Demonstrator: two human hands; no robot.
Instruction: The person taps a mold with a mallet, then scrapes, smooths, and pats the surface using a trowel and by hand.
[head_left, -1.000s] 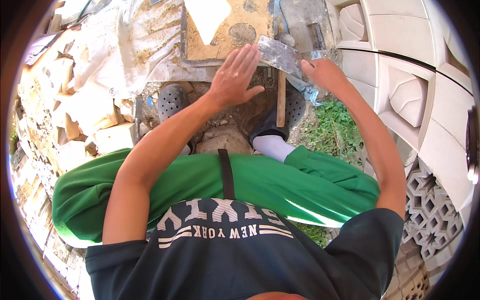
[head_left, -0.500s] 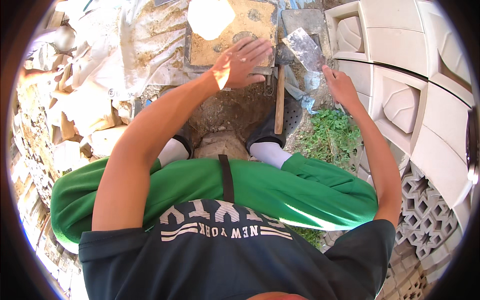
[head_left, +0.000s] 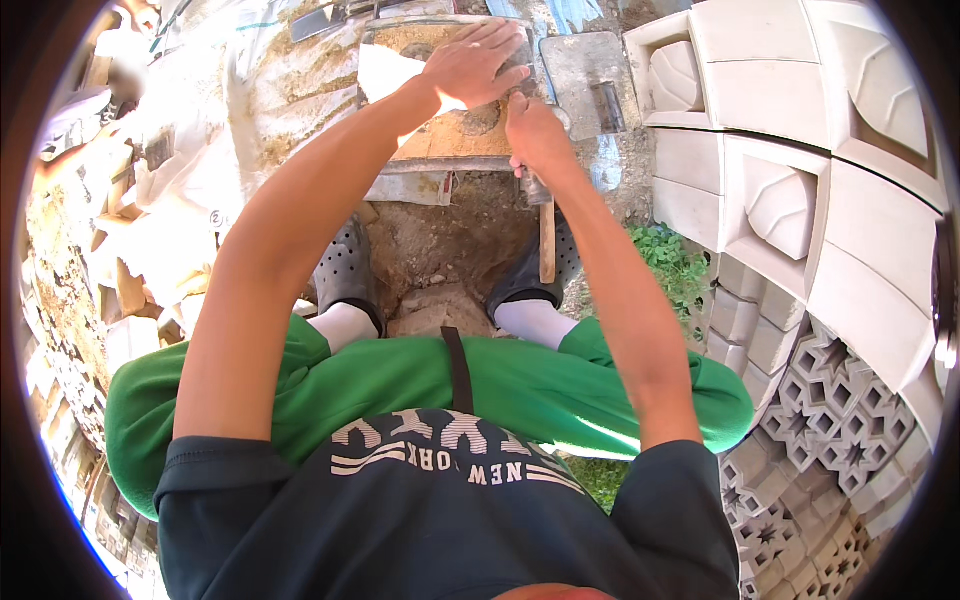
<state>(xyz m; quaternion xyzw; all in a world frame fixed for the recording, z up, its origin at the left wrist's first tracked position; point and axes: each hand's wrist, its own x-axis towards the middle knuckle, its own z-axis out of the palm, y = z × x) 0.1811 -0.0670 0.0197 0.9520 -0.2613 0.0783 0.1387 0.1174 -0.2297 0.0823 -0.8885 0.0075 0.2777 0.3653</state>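
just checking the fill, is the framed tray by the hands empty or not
Not empty: tan, sandy material spreads across the tray to its near edge. Whether it is brim-full, I cannot tell.

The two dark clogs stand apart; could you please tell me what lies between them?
In the head view, brown soil lies between the left clog and right clog, with a rough, stone-like block below it.

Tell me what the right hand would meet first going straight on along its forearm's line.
The left hand, probably at its thumb, which shows just beyond the right hand in that line. Depth is unclear from this one view, so it might pass over or under instead.
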